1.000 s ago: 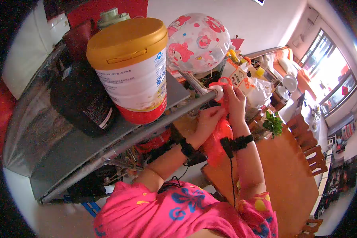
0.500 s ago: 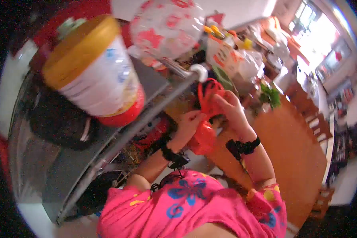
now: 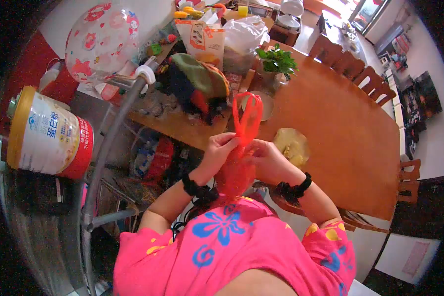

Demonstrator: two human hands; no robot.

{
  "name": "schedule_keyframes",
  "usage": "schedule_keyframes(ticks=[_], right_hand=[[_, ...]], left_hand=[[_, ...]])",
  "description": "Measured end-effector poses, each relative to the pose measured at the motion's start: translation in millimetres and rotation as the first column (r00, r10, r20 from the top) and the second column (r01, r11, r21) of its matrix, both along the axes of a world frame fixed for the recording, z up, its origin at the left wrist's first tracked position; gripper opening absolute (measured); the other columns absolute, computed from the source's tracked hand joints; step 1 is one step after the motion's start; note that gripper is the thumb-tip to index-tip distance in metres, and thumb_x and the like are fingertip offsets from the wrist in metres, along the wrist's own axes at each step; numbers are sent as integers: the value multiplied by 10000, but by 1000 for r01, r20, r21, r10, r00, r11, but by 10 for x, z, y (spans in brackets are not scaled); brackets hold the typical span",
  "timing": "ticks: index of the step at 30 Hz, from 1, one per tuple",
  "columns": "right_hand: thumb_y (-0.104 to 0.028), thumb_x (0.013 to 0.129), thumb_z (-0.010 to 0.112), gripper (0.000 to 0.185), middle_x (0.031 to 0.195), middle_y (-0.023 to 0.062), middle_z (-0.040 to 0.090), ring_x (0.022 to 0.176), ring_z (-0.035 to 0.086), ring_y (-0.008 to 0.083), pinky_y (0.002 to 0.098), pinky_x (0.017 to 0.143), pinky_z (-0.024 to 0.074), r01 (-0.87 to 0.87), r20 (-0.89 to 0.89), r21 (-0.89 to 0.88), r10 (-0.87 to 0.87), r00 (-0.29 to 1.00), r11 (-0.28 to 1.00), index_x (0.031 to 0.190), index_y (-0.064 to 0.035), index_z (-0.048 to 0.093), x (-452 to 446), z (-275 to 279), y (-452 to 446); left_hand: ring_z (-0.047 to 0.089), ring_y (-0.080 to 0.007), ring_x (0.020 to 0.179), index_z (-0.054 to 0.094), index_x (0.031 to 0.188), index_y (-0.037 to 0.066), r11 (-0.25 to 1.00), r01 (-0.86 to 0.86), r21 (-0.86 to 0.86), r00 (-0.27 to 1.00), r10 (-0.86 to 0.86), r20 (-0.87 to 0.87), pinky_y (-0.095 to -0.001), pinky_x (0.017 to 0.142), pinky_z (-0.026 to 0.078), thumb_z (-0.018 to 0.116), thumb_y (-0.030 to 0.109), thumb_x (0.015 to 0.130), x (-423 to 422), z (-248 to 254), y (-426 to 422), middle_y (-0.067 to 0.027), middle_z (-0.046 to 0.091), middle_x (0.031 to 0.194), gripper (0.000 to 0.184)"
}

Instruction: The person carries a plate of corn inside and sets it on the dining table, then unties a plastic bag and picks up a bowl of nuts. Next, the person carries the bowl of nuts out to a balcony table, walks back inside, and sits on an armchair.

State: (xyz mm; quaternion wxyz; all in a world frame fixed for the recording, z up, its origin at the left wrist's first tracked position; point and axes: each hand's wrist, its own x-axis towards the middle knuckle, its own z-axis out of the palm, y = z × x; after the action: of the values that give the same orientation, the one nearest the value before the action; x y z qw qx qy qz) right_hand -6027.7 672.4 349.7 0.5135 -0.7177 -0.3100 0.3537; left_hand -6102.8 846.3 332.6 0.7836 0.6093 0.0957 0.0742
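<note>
Here, a red plastic bag is held in front of the chest, gathered to a narrow neck between the two hands. Its long axis runs nearly straight up the view, leaning slightly right at the top: the handle loops rise beyond the grip, while the body trails back toward the pink shirt; whether its lower end touches the cloth cannot be told. The left hand pinches the neck from the left, thumb against fingers. The right hand closes on it from the other side with curled fingers, their tips partly hidden by the plastic. Neither hand is clearly nearer the loops, since both meet the bag just below them. Past the right hand, a yellowish dish sits on the wooden table, with a leafy plant farther off. Well away to the left stand a grey rail, a gold-lidded tub and a printed balloon
</note>
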Motion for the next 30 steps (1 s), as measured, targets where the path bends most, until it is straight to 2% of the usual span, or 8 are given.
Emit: schedule_keyframes(ticks=[5,7,9,11,19,24,26,30], right_hand=[[-129,825,681,240,877,46,643,749,590,112,272,631,500,90,-217,157,-54,975,983,1043,-50,620,401,-330,-549],[-171,812,700,277,851,48,649,679,587,109,264,561,485,288,-113,-170,-309,944,942,1042,-37,620,706,-677,-868],[-209,800,712,289,815,50,650,608,576,116,269,510,467,438,229,-134,-403,886,889,1001,-17,632,1006,-1109,-1277],[-234,793,714,290,813,63,666,617,590,118,272,513,466,516,193,-253,-480,856,818,956,-5,645,1106,-1084,-1563],[-201,783,714,275,854,70,672,679,601,150,304,609,498,369,230,-314,-307,924,875,984,-28,644,1031,-1133,-1524],[-102,758,677,288,909,96,658,785,632,247,349,671,509,149,144,59,-156,977,987,1033,-33,625,638,-1044,-748],[-93,781,673,296,956,94,640,746,628,236,342,662,502,45,477,344,-216,852,938,1067,-49,606,555,-1082,-516],[-163,778,652,219,829,145,626,755,627,288,380,666,492,53,368,10,-53,928,999,951,-30,630,509,-946,-409]], left_hand=[[571,-48,775,667,957,-26,996,55,67,998,-52,-45,-205,690,467,602,138,891,350,-403,-335,1,660,854,189],[567,-45,760,664,953,-29,999,44,-9,999,-44,-15,-201,680,462,602,138,890,469,-495,-465,7,657,850,189],[569,-47,757,662,958,-29,1000,11,-13,1000,-10,12,-202,682,462,600,135,888,580,-552,-559,6,658,852,189],[571,-49,754,661,964,-29,1000,-25,-14,999,26,39,-203,685,462,599,133,887,681,-620,-592,5,659,854,190],[595,-93,790,658,989,12,989,-124,83,988,131,-86,-242,737,483,599,153,895,684,-781,-641,-7,659,906,180],[603,-152,855,659,984,0,902,-199,383,977,150,155,-270,791,473,635,134,855,619,-922,-597,-37,652,937,187],[612,-183,865,664,992,-3,816,-262,515,957,154,244,-277,789,475,656,125,831,560,-918,-561,-62,650,957,205],[600,-215,916,644,967,-2,788,-155,595,987,98,127,-311,815,468,671,119,798,406,-1089,-397,-97,630,963,209]])
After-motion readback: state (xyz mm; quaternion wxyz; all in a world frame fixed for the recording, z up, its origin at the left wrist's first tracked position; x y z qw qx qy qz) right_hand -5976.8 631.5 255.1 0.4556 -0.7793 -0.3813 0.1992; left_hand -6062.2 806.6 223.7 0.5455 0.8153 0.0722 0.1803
